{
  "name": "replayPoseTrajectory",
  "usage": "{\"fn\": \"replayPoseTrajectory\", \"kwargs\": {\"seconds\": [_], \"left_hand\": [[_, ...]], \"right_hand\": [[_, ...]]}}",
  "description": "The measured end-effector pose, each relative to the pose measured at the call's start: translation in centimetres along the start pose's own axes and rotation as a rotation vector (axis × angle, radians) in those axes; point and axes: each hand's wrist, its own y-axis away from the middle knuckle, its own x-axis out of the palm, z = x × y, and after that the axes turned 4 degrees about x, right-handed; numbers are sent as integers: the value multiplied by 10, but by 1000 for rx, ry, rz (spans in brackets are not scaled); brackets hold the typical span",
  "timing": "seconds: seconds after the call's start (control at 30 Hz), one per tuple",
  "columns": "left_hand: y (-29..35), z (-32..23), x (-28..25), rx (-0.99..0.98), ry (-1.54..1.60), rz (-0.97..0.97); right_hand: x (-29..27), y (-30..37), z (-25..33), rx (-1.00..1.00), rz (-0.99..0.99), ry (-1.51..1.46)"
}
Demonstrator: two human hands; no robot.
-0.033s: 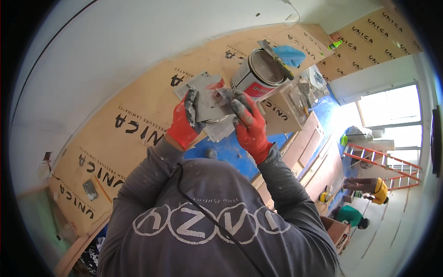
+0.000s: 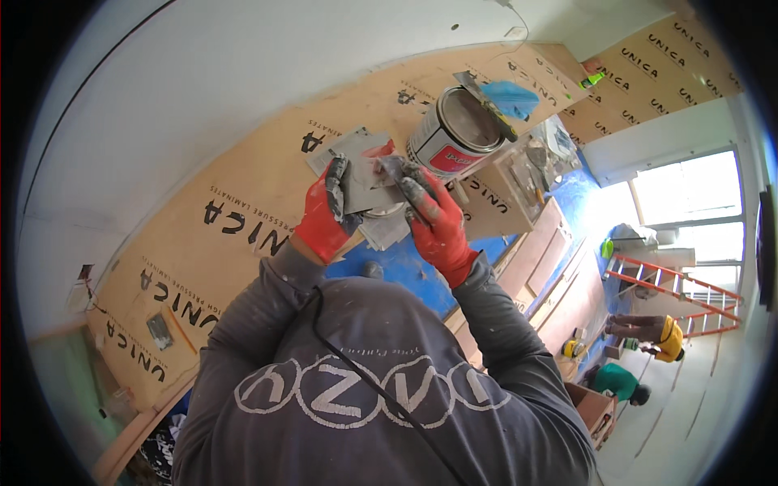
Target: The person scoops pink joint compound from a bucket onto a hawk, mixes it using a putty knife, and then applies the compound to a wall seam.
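My left hand [image 2: 325, 212], in a red glove with dark, smeared fingers, is closed on the edge of a thin grey flat plate [image 2: 369, 193]. Reddish and pale paste [image 2: 381, 151] shows around the plate's far side. My right hand [image 2: 440, 223], gloved the same way, is closed around a putty knife, its handle mostly hidden by the fingers. The knife's small blade [image 2: 392, 168] reaches over the plate at the paste. Just beyond my right hand stands a large open can [image 2: 438, 144] with greyish contents.
A flat scraper [image 2: 486, 105] lies across the can's rim, beside a blue cloth [image 2: 510, 98]. Paper sheets [image 2: 389, 232] lie under my hands on the board-covered counter [image 2: 243, 186]. Blue sheeting [image 2: 413, 271] covers the floor. Two people [image 2: 668, 338] work near an orange ladder [image 2: 673, 283] at right.
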Motion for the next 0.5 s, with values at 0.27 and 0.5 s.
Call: {"fn": "replayPoseTrajectory", "kwargs": {"seconds": [0.27, 0.5], "left_hand": [[-9, -1, 30, -112, 527, -49], [-1, 52, -17, 412, -890, -349]], "right_hand": [[-33, 2, -57, -121, 183, 96], [-46, 11, -68, 506, -47, -260]]}}
